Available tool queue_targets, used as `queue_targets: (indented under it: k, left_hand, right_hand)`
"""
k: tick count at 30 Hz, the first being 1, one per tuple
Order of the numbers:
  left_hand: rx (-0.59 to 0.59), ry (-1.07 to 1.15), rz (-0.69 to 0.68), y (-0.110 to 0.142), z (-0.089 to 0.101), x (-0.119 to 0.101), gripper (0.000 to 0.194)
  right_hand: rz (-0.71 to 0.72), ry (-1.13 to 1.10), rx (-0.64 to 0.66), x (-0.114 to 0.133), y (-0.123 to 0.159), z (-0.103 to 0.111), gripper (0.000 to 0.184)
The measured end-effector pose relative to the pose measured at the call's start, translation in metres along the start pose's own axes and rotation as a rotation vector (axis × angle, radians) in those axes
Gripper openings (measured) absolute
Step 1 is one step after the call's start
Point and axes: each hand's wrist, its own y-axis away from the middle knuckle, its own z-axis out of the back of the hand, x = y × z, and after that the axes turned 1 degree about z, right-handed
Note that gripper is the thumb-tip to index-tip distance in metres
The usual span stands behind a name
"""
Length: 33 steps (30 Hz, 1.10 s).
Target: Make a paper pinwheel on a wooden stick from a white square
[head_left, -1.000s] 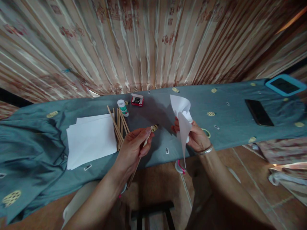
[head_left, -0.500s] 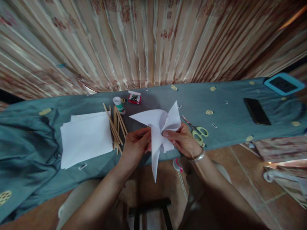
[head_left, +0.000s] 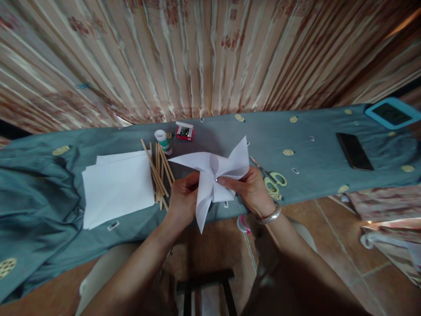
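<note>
A white paper pinwheel with folded, pointed blades is held between my two hands above the table's near edge. My left hand grips it from the left, its fingertips partly hidden behind the paper. The thumb of my right hand presses beside a small shiny pin head at the pinwheel's centre, while the other fingers are behind the blades. Just beyond my right hand lie scissors with light green handles. Several wooden sticks lie left of the pinwheel, near my left hand.
A stack of white paper lies on the left of the cloth-covered table. Behind the sticks stand a glue stick and an open red box of small metal pieces. A black phone and a blue-framed tablet are far right.
The pinwheel has turned flatter toward me and shifted slightly left, so its centre and the shiny pin head now show. Both hands keep hold of it.
</note>
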Motion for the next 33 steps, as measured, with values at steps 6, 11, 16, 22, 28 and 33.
queue_targets:
  k: [6,11,16,22,28,33]
  left_hand:
    - [0.016,-0.035,-0.034,-0.0010,0.0010,0.0021,0.016]
    - [0.027,-0.040,-0.053,-0.0005,0.0002,0.0021,0.018]
    - [0.024,-0.107,-0.081,-0.0002,0.0000,0.0027,0.021]
    - [0.024,-0.117,-0.110,-0.0015,0.0008,0.0053,0.020]
    - [0.014,-0.206,-0.118,-0.0016,0.0016,0.0057,0.020]
    - [0.024,-0.251,-0.219,0.0014,0.0033,0.0022,0.019]
  right_hand:
    - [-0.006,-0.002,-0.010,-0.0008,-0.0001,0.0008,0.024]
    - [0.006,-0.001,-0.007,-0.0018,-0.0003,0.0013,0.025]
    - [0.003,-0.005,-0.014,-0.0031,-0.0011,0.0002,0.025]
    - [0.019,-0.033,-0.015,-0.0040,-0.0004,-0.0003,0.023]
    - [0.059,0.062,-0.030,-0.0031,0.0001,-0.0012,0.026]
    - [0.169,0.211,-0.049,0.0027,0.0072,-0.0026,0.021]
